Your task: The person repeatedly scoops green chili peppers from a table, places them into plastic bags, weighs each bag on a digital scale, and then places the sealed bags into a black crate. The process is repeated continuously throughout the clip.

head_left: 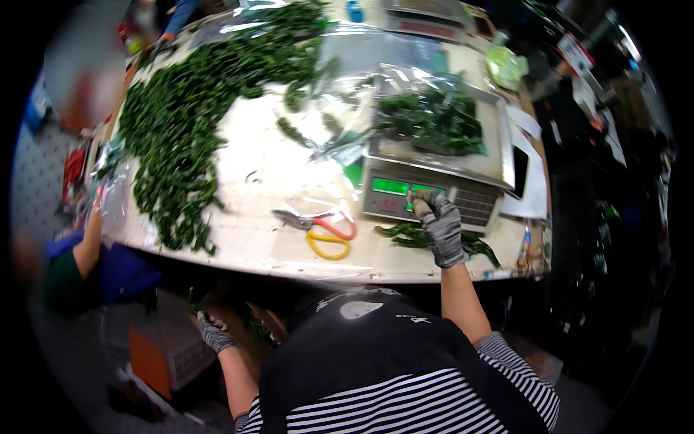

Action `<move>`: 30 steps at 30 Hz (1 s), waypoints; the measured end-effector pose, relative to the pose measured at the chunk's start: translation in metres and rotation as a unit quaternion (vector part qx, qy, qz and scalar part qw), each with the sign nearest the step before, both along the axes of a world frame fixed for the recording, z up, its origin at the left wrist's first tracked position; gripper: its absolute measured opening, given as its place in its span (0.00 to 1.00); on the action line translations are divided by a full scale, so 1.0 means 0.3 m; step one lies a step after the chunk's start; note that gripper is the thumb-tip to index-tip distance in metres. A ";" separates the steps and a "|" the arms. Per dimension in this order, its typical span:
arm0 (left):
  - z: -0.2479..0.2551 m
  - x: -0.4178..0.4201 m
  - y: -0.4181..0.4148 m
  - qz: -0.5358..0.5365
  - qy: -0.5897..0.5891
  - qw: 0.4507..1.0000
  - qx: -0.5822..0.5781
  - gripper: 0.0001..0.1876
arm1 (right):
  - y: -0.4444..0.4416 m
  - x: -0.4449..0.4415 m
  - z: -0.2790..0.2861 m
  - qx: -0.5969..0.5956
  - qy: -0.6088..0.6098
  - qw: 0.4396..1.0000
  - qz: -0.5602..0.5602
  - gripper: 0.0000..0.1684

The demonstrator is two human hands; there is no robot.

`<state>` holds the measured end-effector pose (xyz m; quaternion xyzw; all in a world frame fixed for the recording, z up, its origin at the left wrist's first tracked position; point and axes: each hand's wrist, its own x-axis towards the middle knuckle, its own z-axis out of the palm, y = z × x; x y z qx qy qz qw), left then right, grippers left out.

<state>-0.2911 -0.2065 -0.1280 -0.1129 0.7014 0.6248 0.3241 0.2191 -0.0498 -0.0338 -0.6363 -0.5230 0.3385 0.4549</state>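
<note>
My right hand (pixel 440 228), in a grey knit glove, is in front of the lit display of a digital scale (pixel 374 209); its fingers are bent, and whether they grip anything is unclear. Leafy greens in a clear plastic bag (pixel 434 119) lie on the scale's metal pan. Loose green stems (pixel 404 234) lie beside my right wrist. Gloved too, my left hand (pixel 216 332) is low at the left, below the table edge, with a bit of green leaf (pixel 192 304) at its fingertips. Scissors with red and yellow handles (pixel 320 234) rest on the table left of the scale.
A large heap of leafy greens (pixel 184 125) covers the table's left and back. Clear plastic bags (pixel 352 54) lie behind the scale. A second scale (pixel 425 21) stands at the back. A phone (pixel 519 171) and papers are at right. Other people's arms (pixel 89 241) show at left.
</note>
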 end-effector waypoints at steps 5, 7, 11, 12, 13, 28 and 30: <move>-0.121 -0.064 -0.262 -0.045 0.191 0.965 -0.172 0.14 | 0.020 -0.067 -0.008 0.069 -0.122 0.988 0.067 0.08; -0.186 -0.132 -0.317 -0.027 0.209 0.953 -0.218 0.11 | 0.028 -0.081 -0.021 0.039 -0.088 0.992 0.082 0.08; -0.271 -0.270 -0.408 0.007 0.180 0.952 -0.246 0.14 | 0.031 -0.103 -0.045 0.005 0.048 0.994 0.095 0.08; -0.274 -0.295 -0.411 -0.029 0.232 0.904 -0.359 0.20 | 0.028 -0.108 -0.048 0.000 0.064 0.993 0.096 0.08; -0.268 -0.310 -0.400 -0.068 0.287 0.830 -0.474 0.26 | 0.025 -0.113 -0.049 -0.010 0.056 0.994 0.093 0.08; 0.042 -0.050 0.627 -0.547 0.588 0.515 -0.301 0.24 | -0.044 -0.257 0.002 0.037 -0.143 0.983 0.111 0.06; 0.102 -0.013 0.664 -0.527 0.620 0.529 -0.238 0.19 | -0.062 -0.248 0.005 0.073 -0.183 0.975 0.099 0.05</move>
